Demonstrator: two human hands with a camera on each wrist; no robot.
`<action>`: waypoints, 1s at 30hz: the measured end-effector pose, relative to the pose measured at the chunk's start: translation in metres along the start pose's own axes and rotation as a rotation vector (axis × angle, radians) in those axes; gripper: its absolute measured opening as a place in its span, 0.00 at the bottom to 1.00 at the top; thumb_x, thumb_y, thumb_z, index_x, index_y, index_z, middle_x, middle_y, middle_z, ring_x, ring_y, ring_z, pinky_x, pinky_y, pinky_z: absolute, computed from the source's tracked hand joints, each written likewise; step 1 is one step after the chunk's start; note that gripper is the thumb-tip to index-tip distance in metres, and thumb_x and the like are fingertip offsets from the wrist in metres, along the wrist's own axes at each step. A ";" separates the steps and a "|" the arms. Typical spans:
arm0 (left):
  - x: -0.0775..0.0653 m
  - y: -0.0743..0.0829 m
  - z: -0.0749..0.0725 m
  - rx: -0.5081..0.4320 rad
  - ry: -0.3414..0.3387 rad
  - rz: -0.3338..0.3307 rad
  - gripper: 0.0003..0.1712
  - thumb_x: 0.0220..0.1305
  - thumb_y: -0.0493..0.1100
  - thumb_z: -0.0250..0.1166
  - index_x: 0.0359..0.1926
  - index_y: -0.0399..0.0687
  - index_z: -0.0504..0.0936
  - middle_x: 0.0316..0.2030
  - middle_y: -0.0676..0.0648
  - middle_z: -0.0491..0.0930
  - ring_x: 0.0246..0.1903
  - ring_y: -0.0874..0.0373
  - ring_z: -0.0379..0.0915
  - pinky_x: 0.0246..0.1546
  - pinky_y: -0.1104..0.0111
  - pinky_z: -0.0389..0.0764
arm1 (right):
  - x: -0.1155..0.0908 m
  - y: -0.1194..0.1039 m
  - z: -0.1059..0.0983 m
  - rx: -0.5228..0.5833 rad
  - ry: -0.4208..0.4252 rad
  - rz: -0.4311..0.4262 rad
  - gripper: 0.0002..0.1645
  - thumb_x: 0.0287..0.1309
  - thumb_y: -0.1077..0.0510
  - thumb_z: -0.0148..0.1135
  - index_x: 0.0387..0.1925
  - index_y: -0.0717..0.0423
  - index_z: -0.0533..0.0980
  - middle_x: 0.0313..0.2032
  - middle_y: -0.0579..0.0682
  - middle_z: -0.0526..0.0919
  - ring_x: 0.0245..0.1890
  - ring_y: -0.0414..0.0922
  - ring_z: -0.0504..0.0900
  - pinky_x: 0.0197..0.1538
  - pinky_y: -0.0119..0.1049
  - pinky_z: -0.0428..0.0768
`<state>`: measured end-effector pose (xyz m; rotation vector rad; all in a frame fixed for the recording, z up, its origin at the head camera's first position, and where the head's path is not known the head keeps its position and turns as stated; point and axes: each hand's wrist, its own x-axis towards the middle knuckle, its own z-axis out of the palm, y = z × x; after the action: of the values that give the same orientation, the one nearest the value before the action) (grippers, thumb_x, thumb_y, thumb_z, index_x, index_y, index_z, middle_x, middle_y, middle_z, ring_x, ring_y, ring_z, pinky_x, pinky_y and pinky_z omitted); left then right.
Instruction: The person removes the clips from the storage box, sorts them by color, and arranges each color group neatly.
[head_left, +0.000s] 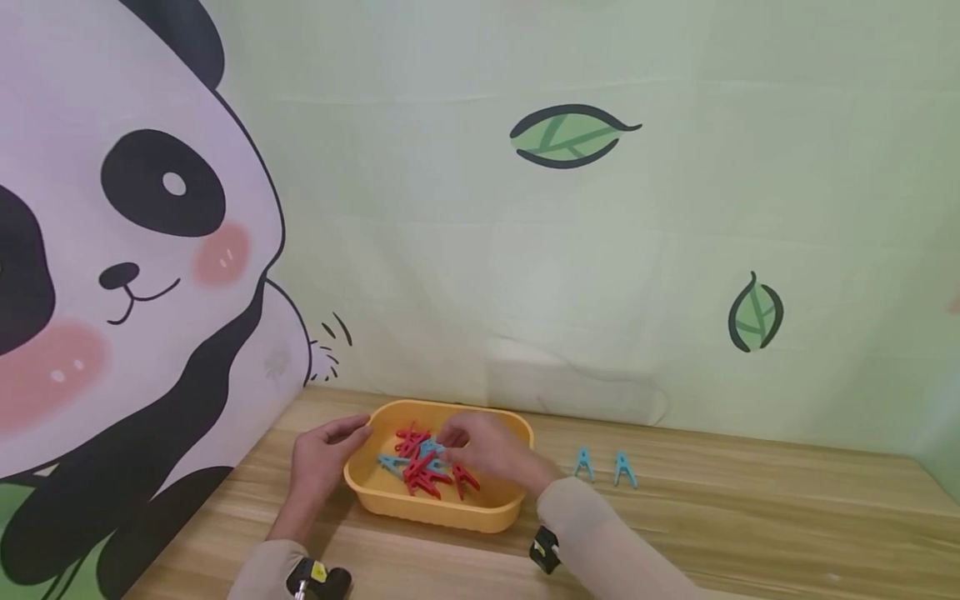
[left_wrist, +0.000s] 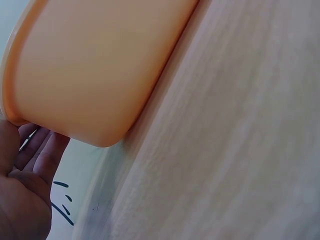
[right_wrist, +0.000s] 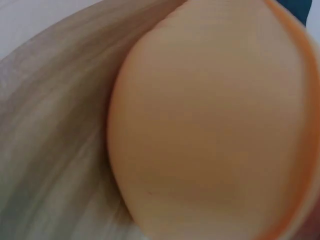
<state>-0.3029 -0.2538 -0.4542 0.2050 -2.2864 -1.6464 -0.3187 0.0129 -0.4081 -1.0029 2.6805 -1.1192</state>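
Note:
A yellow plastic basin point(head_left: 431, 517) stands on the table with several red clothespins point(head_left: 425, 483) and blue clothespins point(head_left: 392, 463) heaped inside. At its left end, my left hand point(head_left: 321, 458) holds the rim; the left wrist view shows the thumb at the rim and the fingers point(left_wrist: 47, 155) against the outer wall. My right hand point(head_left: 483, 450) reaches in over the right side, fingers bent down, tips right at a blue clothespin in the heap. I cannot tell whether it pinches that one. The right wrist view shows mostly the basin's outer wall point(right_wrist: 210, 125).
Two blue clothespins point(head_left: 583, 464) stand apart on the wooden table point(head_left: 750, 517), right of the basin. Close behind the basin hangs a pale green cloth backdrop point(head_left: 420, 292) with printed leaves; a large printed panda point(head_left: 165, 333) covers the left side.

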 end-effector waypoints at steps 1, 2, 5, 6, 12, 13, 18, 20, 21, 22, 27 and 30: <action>0.000 0.000 0.000 -0.001 0.000 0.000 0.19 0.72 0.44 0.73 0.57 0.36 0.88 0.55 0.39 0.87 0.59 0.46 0.80 0.45 0.85 0.76 | 0.001 0.001 0.002 0.003 -0.002 0.005 0.08 0.66 0.66 0.73 0.45 0.62 0.85 0.37 0.46 0.87 0.41 0.42 0.85 0.50 0.36 0.84; 0.000 0.001 0.000 -0.005 0.000 0.000 0.19 0.71 0.43 0.73 0.57 0.36 0.88 0.55 0.39 0.87 0.59 0.46 0.80 0.45 0.85 0.76 | 0.002 0.002 0.003 0.006 -0.005 0.010 0.07 0.65 0.66 0.73 0.44 0.62 0.85 0.37 0.46 0.87 0.40 0.42 0.84 0.49 0.36 0.84; -0.001 0.001 0.000 -0.010 0.001 0.001 0.19 0.72 0.43 0.73 0.57 0.36 0.88 0.55 0.39 0.87 0.58 0.47 0.81 0.45 0.85 0.76 | 0.005 0.005 0.009 -0.001 -0.007 0.009 0.06 0.65 0.67 0.73 0.42 0.62 0.85 0.35 0.46 0.87 0.38 0.41 0.84 0.47 0.33 0.83; -0.001 0.001 0.000 -0.012 0.002 0.000 0.19 0.71 0.43 0.73 0.57 0.35 0.88 0.55 0.39 0.87 0.58 0.48 0.81 0.45 0.85 0.76 | 0.006 0.006 0.011 -0.002 -0.008 0.012 0.05 0.65 0.67 0.73 0.42 0.62 0.86 0.35 0.46 0.87 0.37 0.40 0.83 0.46 0.33 0.83; -0.001 0.000 0.001 -0.011 0.002 0.005 0.19 0.71 0.42 0.73 0.57 0.36 0.88 0.55 0.39 0.87 0.59 0.46 0.81 0.45 0.85 0.76 | 0.008 0.009 0.016 -0.020 -0.005 0.036 0.05 0.64 0.66 0.73 0.41 0.61 0.86 0.34 0.45 0.87 0.35 0.39 0.82 0.45 0.33 0.83; -0.001 0.001 0.001 -0.009 0.000 0.005 0.19 0.71 0.42 0.73 0.57 0.36 0.88 0.55 0.39 0.87 0.59 0.46 0.81 0.45 0.85 0.76 | 0.009 0.010 0.016 -0.025 -0.005 0.038 0.05 0.64 0.66 0.73 0.42 0.61 0.86 0.34 0.45 0.87 0.36 0.39 0.82 0.45 0.32 0.83; -0.001 0.001 0.000 -0.003 -0.004 -0.001 0.19 0.72 0.42 0.73 0.58 0.36 0.88 0.55 0.39 0.87 0.60 0.45 0.80 0.45 0.86 0.75 | 0.011 0.012 0.018 -0.054 -0.011 0.054 0.05 0.65 0.65 0.73 0.41 0.60 0.87 0.33 0.43 0.86 0.35 0.38 0.80 0.45 0.32 0.82; -0.001 0.002 0.000 -0.001 -0.005 0.000 0.19 0.72 0.42 0.72 0.58 0.36 0.88 0.55 0.39 0.87 0.60 0.45 0.80 0.45 0.86 0.75 | 0.011 0.013 0.019 -0.061 -0.013 0.062 0.04 0.65 0.64 0.73 0.41 0.59 0.87 0.32 0.42 0.86 0.35 0.38 0.79 0.46 0.33 0.82; -0.001 0.002 0.001 0.000 -0.005 0.000 0.19 0.72 0.42 0.72 0.58 0.36 0.88 0.56 0.39 0.87 0.60 0.45 0.80 0.45 0.86 0.75 | 0.011 0.013 0.019 -0.063 -0.015 0.068 0.04 0.66 0.63 0.73 0.41 0.59 0.87 0.32 0.42 0.85 0.35 0.38 0.79 0.46 0.33 0.81; -0.001 0.001 0.001 0.002 -0.005 0.002 0.19 0.72 0.42 0.72 0.58 0.36 0.88 0.56 0.39 0.87 0.60 0.45 0.80 0.45 0.86 0.75 | 0.011 0.013 0.019 -0.063 -0.016 0.072 0.03 0.66 0.62 0.73 0.40 0.58 0.87 0.32 0.42 0.85 0.35 0.38 0.78 0.46 0.33 0.81; 0.000 0.000 0.001 0.008 -0.004 0.004 0.19 0.72 0.43 0.72 0.58 0.37 0.88 0.56 0.39 0.87 0.60 0.46 0.80 0.45 0.86 0.75 | 0.010 0.012 0.020 -0.066 -0.009 0.068 0.03 0.68 0.62 0.72 0.35 0.55 0.87 0.29 0.41 0.82 0.33 0.39 0.76 0.42 0.33 0.78; 0.000 0.000 0.001 0.003 -0.002 0.001 0.19 0.72 0.43 0.72 0.58 0.37 0.88 0.55 0.39 0.87 0.60 0.46 0.80 0.45 0.86 0.75 | 0.010 0.012 0.021 -0.069 -0.011 0.060 0.05 0.67 0.62 0.73 0.32 0.54 0.86 0.28 0.40 0.81 0.32 0.38 0.75 0.41 0.32 0.78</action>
<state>-0.3030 -0.2532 -0.4541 0.2026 -2.2903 -1.6434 -0.3269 0.0004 -0.4295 -0.9291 2.7384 -1.0146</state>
